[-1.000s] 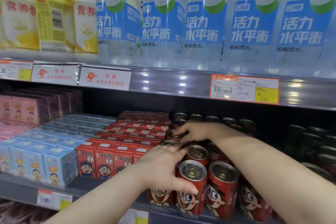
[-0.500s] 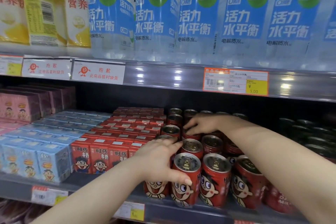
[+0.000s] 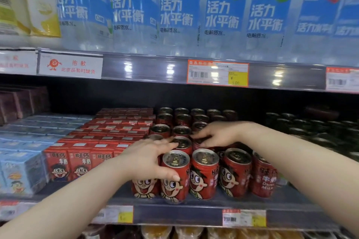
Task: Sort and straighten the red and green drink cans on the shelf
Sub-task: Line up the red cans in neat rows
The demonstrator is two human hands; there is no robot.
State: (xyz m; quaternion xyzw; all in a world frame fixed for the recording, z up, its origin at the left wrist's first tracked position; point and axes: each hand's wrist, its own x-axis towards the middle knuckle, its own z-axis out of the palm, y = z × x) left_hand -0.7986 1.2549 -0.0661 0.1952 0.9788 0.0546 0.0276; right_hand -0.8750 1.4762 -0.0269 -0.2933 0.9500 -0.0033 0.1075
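A: Writing on the upper shelf (image 3: pixel 145 68)?

B: Blue labels on the water bottles (image 3: pixel 180 11): "活力水平衡", then "电解质水" in small print below. Five with a green-and-white mark, counted left to right; more at the far right, too blurred to read. Left of those, a yellow-and-white bottle (image 3: pixel 42 6) with "营养" in red.

A: And along the edge strip?

B: A white notice (image 3: pixel 70 66), "抱歉" over "此商品暂时缺货", beside an orange mascot. A second notice at the far left, cut off. One orange-bordered price tag (image 3: pixel 217 73) with a yellow patch, "¥ 5.00".

A: On the lower shelf (image 3: pixel 174 216), the red cans (image 3: pixel 204 172)?

B: Upright at the front edge, five in the front row, all with a wide-eyed cartoon face. "牛奶" and Latin letters on the rightmost, only partly legible. Behind, more rows of lids, five in the rearmost. Exact total: cannot tell.

A: Neighbours?

B: Just to the left, red cartons (image 3: pixel 80 165), three fronts reading "旺仔牛奶". Further left, pale blue cartons (image 3: pixel 21 172), print unreadable. To the right, across a gap, dark cans (image 3: pixel 310 130), colour and labels lost in shadow.

A: Hands?

B: Left hand (image 3: pixel 149 159) draped over the leftmost front can (image 3: pixel 144 187), thumb pressed across the face of the second front can (image 3: pixel 175 186), fingers hooked behind its rim, so grasping it. Right hand (image 3: pixel 219 134) further back, fingers curled down round a second-row can (image 3: pixel 202 142), mostly hidden beneath.
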